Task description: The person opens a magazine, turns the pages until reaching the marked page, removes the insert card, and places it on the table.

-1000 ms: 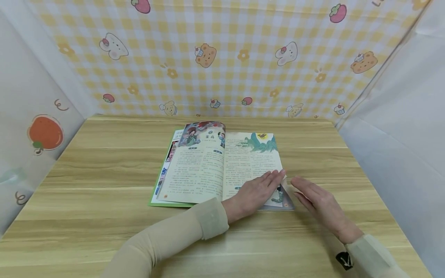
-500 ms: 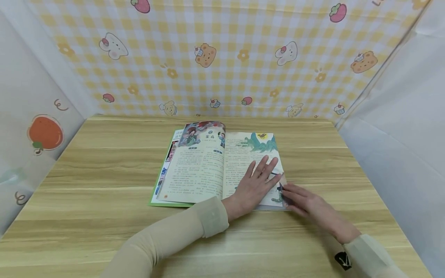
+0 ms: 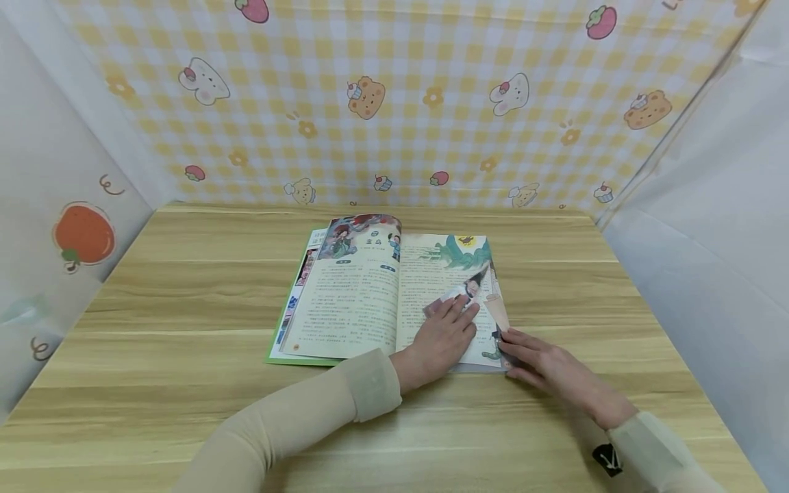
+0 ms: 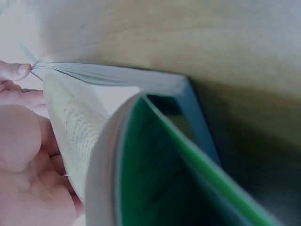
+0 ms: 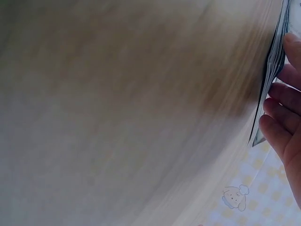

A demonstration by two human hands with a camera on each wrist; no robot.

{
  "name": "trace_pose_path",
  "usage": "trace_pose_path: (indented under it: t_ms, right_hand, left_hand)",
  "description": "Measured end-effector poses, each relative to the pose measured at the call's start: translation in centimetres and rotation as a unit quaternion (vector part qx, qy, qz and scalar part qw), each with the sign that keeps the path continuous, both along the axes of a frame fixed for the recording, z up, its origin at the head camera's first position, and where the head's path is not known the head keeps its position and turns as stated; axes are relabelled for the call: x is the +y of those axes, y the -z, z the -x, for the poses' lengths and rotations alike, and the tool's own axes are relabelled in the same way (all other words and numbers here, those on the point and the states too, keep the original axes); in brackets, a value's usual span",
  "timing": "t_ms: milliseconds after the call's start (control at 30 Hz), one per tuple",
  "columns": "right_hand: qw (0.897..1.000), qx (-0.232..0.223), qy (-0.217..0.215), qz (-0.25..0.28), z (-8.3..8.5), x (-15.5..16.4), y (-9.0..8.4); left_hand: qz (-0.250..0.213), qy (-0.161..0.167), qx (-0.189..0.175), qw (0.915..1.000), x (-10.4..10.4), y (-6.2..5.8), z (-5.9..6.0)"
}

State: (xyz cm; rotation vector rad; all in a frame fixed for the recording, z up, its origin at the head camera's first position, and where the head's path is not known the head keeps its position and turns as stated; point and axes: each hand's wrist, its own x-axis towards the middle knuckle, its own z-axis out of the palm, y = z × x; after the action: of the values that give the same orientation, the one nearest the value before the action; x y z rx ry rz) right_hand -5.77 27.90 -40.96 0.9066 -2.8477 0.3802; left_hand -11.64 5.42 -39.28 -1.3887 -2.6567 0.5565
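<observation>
An open picture book [image 3: 364, 294] with a green cover lies flat on the wooden table [image 3: 185, 308]. My left hand [image 3: 440, 339] rests on the right-hand page and pinches a page [image 3: 464, 290] whose outer edge is lifted and curled toward the spine. In the left wrist view a fingertip [image 4: 16, 70] meets the page corner, beside the green cover [image 4: 155, 179]. My right hand [image 3: 536, 363] lies on the table with straight fingers touching the book's lower right corner. The right wrist view shows those fingers [image 5: 282, 122] beside the book's edge [image 5: 272, 61].
A yellow checked backdrop [image 3: 394, 103] with cartoon animals stands behind the table. A white panel [image 3: 709, 205] closes the right side, and a panel with an orange fruit picture [image 3: 83, 236] closes the left. Bare wood [image 3: 154, 383] surrounds the book.
My left hand went from lying flat on the right page to pinching its edge and lifting it leftward. My right hand moved in to the book's lower right corner.
</observation>
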Motion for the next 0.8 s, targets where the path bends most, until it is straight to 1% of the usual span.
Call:
trace_pose_path:
  t_ms: [200, 400, 633, 700, 800]
  right_hand:
    - [1.0, -0.002, -0.001, 0.004, 0.0, 0.0, 0.0]
    - [1.0, -0.004, 0.002, 0.007, -0.1, -0.1, -0.1]
    - [1.0, -0.01, 0.004, 0.008, -0.1, -0.1, -0.1]
    - [1.0, -0.015, 0.005, 0.006, -0.1, -0.1, -0.1]
    - [1.0, -0.016, 0.005, 0.006, -0.1, -0.1, -0.2]
  left_hand:
    - [-0.017, -0.017, -0.016, 0.9996, -0.4, -0.1, 0.1]
    - [-0.043, -0.038, -0.058, 0.9967, -1.3, -0.1, 0.3]
    - [-0.04, -0.035, -0.034, 0.998, -2.2, -0.2, 0.4]
    - [-0.043, -0.038, -0.039, 0.9976, -2.6, -0.3, 0.4]
    - [-0.063, -0.047, -0.058, 0.9952, -3.4, -0.5, 0.5]
